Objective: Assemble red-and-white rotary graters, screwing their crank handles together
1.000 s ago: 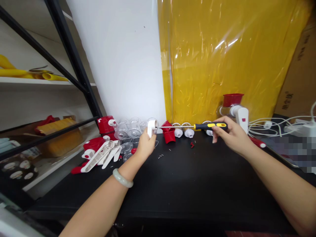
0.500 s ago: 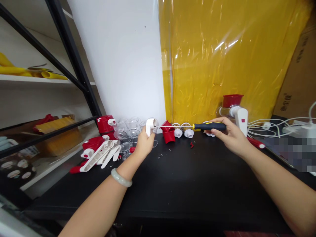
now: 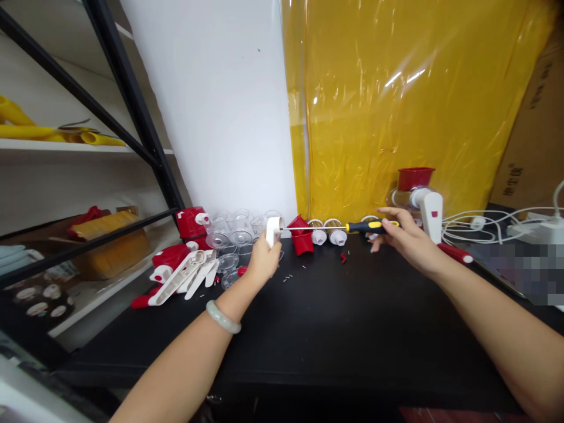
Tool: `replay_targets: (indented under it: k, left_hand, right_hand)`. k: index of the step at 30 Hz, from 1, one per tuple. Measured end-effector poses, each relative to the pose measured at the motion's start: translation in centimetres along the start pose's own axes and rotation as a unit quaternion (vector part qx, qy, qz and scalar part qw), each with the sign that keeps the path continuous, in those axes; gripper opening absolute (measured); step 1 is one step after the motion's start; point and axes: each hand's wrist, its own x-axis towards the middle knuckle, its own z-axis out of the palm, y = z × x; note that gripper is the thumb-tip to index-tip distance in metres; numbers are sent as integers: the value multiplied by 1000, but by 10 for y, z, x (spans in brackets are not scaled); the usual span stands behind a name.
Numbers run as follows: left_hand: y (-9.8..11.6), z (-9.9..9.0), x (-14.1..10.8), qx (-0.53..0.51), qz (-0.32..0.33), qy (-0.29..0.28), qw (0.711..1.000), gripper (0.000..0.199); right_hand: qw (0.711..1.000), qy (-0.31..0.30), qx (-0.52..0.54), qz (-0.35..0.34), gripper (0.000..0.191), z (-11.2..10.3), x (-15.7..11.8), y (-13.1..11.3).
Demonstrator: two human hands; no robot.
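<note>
Right hand [image 3: 408, 238] with screwdriver [image 3: 366, 227], well inside table edge [image 3: 308, 385]

Lower end of white part [image 3: 274, 224] hidden in left hand [image 3: 265, 258]. Tip of screwdriver [image 3: 363, 227] lost at white part's rim. Pale slivers [image 3: 287, 277] on table [image 3: 343, 335] too small to tell, possibly metal. Carton [image 3: 526, 132] cut off by right edge.

Workshop-like assembly corner, indicated by a black table [image 3: 352, 329] bearing repeated red and white plastic parts [image 3: 171, 255], clear cups [image 3: 241, 220] and small screw-like pieces [image 3: 288, 277]; a screwdriver [image 3: 368, 227] above the table; a metal-framed shelf unit [image 3: 124, 82] to the table's left; a printed carton [image 3: 535, 123] behind the table's right end.
</note>
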Motion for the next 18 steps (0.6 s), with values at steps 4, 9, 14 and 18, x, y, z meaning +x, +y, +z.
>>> replay_targets:
  k: [4, 9, 14, 18]
  left_hand:
    - [-4, -1, 5, 3, 20, 23, 1000, 13]
    - [0, -3, 2, 43, 44, 22, 998, 17]
    - [9, -4, -5, 78, 79, 31, 993, 15]
    - [11, -1, -5, 18, 14, 10, 1000, 14]
  right_hand:
    - [999, -10, -2, -45, 44, 1, 0, -1]
    - [999, 6, -50, -5, 35, 0, -3, -7]
    - [991, 46, -49, 113, 49, 1, 0, -1]
    - [990, -16, 101, 99, 38, 0, 3, 3]
